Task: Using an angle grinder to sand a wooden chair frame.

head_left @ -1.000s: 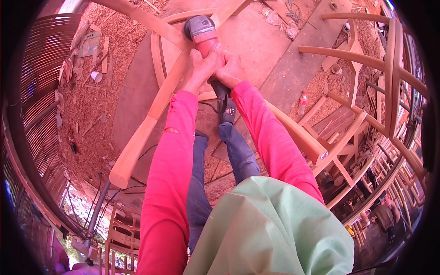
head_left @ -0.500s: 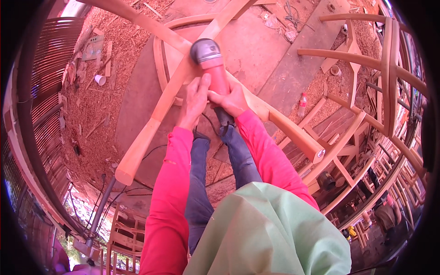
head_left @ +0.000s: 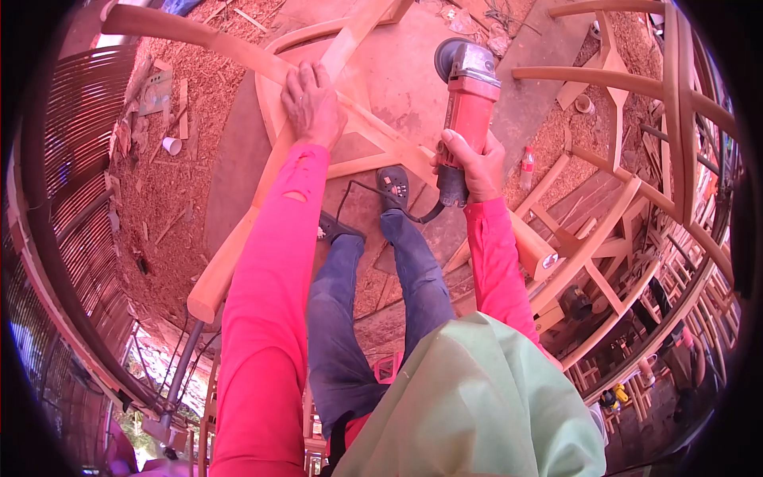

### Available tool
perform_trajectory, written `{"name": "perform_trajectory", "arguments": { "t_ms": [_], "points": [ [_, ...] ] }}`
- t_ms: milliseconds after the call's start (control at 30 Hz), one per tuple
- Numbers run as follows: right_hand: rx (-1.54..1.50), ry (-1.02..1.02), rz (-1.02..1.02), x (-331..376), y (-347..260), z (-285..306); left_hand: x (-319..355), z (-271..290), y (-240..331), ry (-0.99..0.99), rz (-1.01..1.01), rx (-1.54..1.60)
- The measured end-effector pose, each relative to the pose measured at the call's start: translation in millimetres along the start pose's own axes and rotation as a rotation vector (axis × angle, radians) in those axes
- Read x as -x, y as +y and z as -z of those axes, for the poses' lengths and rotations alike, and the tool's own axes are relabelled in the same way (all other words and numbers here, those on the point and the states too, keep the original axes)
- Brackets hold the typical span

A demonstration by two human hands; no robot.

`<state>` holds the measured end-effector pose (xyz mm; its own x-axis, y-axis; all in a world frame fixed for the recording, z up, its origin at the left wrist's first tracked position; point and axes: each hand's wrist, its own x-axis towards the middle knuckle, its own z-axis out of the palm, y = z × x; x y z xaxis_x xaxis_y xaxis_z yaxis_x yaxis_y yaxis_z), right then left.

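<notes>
A red angle grinder (head_left: 470, 107) with a grey metal head and a dark round disc is gripped around its body in my right hand (head_left: 477, 163). It is held up to the right of a crossed wooden chair frame (head_left: 366, 123), apart from the wood. Its black cord curves back toward my feet. My left hand (head_left: 312, 107) lies palm down over the joint where the pale wooden pieces meet, fingers stretched out along the wood. One thick rounded leg (head_left: 218, 278) of the frame points toward me at the lower left, another (head_left: 536, 254) at the lower right.
Several wooden chair frames (head_left: 675, 119) stand at the right. Sawdust and wood scraps (head_left: 183, 191) cover the floor on the left, with a white paper cup (head_left: 172, 145). A small bottle with a red cap (head_left: 527, 167) stands right of the grinder. A slatted wall (head_left: 87, 151) borders the left.
The grinder has lifted off the frame's joint and moved right in my right hand. My left hand has let go of it and moved up onto the wood. The frame has shifted slightly left.
</notes>
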<state>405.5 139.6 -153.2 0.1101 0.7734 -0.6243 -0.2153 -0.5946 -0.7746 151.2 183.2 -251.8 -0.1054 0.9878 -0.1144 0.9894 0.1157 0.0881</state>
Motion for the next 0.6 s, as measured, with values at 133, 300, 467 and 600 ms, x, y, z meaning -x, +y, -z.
{"name": "perform_trajectory", "arguments": {
  "t_ms": [133, 300, 467, 600],
  "points": [
    [0.041, -0.026, -0.005, 4, 4, 1, 6, -1, -14, 0.003, -0.073, 0.063],
    [0.016, -0.044, 0.002, 5, 10, 0, 12, 5, -24, 0.045, -0.15, 0.158],
    [0.01, -0.066, -0.015, 8, 10, -5, 15, 5, -20, 0.064, -0.047, 0.072],
    [0.014, -0.054, -0.03, 9, 5, -8, 3, 12, -36, -0.029, -0.174, 0.033]
  ]
}}
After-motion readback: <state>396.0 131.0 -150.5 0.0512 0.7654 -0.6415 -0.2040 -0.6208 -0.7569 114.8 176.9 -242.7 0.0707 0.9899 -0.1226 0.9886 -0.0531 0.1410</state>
